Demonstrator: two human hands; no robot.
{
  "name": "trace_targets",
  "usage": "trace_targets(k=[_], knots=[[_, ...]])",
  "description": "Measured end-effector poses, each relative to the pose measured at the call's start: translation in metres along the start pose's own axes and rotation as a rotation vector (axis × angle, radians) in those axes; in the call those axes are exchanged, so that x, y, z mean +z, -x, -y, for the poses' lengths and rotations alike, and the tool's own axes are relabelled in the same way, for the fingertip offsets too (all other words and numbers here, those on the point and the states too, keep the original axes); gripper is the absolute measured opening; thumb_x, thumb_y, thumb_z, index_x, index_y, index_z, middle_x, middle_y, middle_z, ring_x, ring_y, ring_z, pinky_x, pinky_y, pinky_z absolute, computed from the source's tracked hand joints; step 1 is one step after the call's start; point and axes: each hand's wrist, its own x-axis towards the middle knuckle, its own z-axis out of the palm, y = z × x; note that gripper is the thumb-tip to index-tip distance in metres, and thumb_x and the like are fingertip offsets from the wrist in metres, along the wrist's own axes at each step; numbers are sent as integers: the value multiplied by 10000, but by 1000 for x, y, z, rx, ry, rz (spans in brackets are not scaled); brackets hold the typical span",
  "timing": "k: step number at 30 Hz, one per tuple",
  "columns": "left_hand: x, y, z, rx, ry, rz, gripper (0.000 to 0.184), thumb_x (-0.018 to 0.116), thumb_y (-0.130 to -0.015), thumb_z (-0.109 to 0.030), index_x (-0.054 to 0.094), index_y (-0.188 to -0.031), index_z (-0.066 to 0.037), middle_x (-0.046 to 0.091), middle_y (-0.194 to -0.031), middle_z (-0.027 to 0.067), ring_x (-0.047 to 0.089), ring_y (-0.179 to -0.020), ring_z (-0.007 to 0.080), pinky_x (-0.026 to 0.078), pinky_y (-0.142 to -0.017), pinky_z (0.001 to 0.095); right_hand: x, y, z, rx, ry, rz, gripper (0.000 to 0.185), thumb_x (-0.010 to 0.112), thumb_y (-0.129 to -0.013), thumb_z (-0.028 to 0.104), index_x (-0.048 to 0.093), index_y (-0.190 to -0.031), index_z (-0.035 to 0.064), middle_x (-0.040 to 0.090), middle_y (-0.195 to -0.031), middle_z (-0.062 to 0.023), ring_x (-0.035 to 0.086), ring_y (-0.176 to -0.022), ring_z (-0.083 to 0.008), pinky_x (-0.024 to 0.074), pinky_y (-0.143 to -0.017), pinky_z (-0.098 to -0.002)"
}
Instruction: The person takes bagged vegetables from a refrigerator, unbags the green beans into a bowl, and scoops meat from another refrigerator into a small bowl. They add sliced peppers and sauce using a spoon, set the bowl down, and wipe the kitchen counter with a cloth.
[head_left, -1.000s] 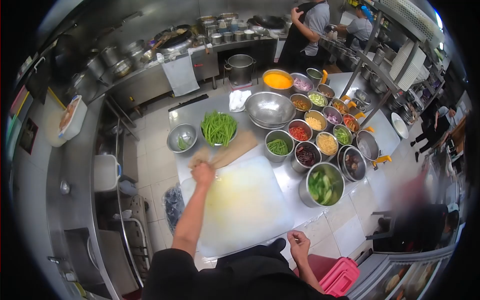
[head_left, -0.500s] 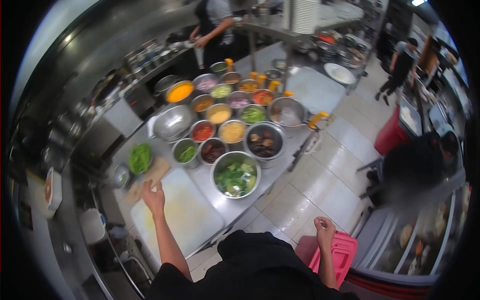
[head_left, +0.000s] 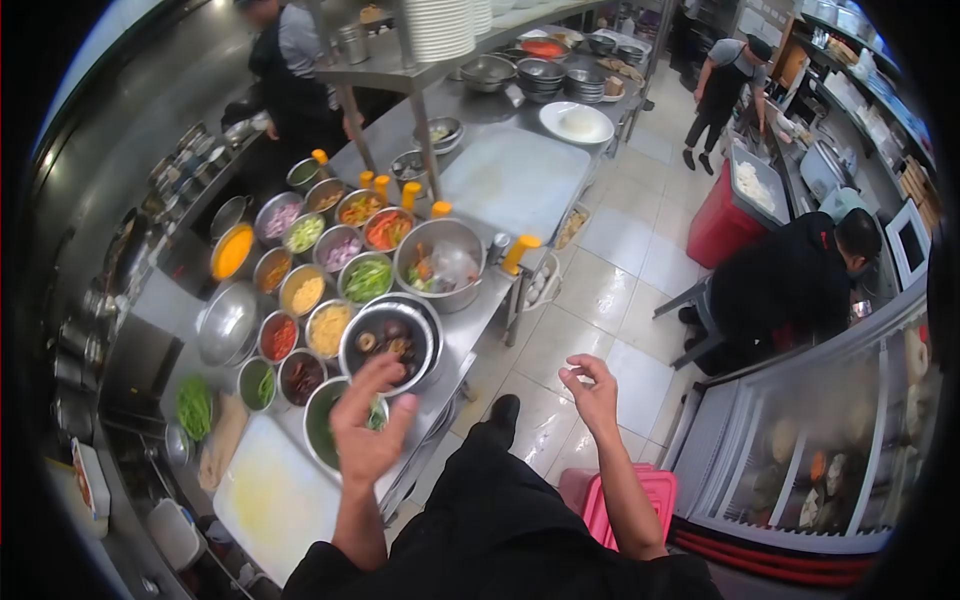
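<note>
My left hand [head_left: 368, 430] is raised over the near edge of the steel counter, holding nothing, its thumb apart from slightly bent fingers. It partly hides a steel bowl of cut greens [head_left: 322, 425]; I cannot tell whether it touches the rim. Just beyond the fingertips stands a pot of dark mushrooms [head_left: 385, 345]. My right hand [head_left: 592, 390] hangs over the tiled floor with loosely curled fingers, a gap between thumb and forefinger, and nothing visible in it. Below that forearm is a pink lidded bin [head_left: 655, 505].
A white cutting board [head_left: 275, 495] lies at the counter's near end, by leafy greens [head_left: 195, 407]. Several steel pots of chopped food crowd the counter. A glass-topped fridge [head_left: 800, 440] stands right, with a seated person [head_left: 785, 290] beyond it. Others stand farther back.
My left hand has left the cutting board area and come up before the bowl of greens. My right hand has risen, its fingers looser. The view has swung right, and one leg now shows stepping forward.
</note>
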Motion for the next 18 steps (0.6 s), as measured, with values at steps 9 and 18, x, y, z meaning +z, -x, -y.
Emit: trace_targets(k=[9,18], knots=[[171,-102,32,-165,198,449,365,680,-789,-54,609,-1142,4,582,-1205,147,621,-922,164,492,-791,283,-95,-104,-32,130,100,-309,244,736,-763,147,664,-962,25,633,-954,-64,617,-782,-156,479,-713,-288],[289,-207,26,-236,164,587,372,677,-812,-138,591,-1139,17,642,-1057,132,638,-806,148,498,-715,262,-127,-71,-89,424,-120,-514,261,700,-822,219,667,-986,19,651,-843,-50,591,-771,-121,465,-689,-251]])
